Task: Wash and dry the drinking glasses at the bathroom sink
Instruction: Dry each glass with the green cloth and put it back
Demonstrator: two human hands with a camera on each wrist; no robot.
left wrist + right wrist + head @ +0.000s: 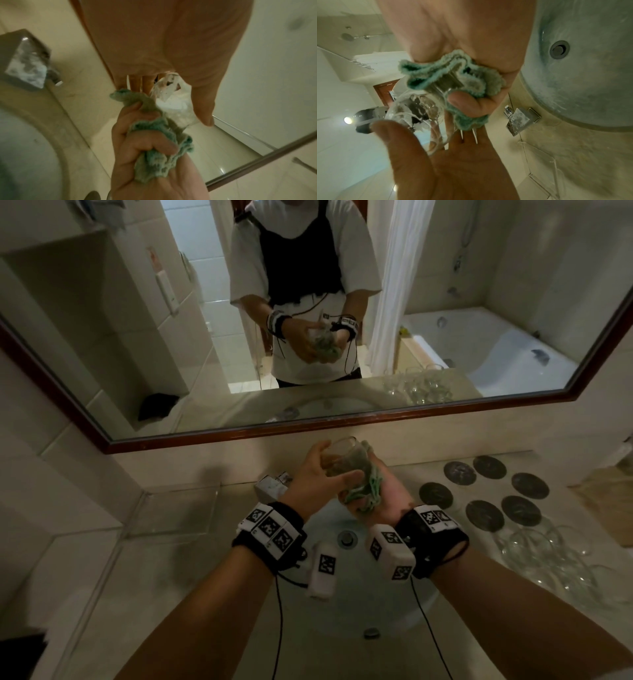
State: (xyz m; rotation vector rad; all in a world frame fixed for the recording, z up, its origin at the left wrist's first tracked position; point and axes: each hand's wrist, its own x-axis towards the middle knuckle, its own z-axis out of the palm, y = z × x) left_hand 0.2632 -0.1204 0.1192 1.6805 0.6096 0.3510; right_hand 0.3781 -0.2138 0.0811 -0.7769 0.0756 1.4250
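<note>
Centre frame above the sink basin (404,607): left hand (310,486) grips a drinking glass (344,458), right hand (383,498) clamps a green cloth (366,491) against it; a slick wall could slip and shatter.

The pale beige stone worktop (144,570) holds a round blue-grey basin (346,594). To its right lie six dark round coasters (484,513) with a cluster of clear drinking glasses (555,563) just beside them. A clear acrylic tray (178,511) sits on the left.

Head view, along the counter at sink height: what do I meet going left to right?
Clear acrylic tray → faucet → left hand gripping the glass → green cloth in the right hand → dark coasters → cluster of glasses.
</note>
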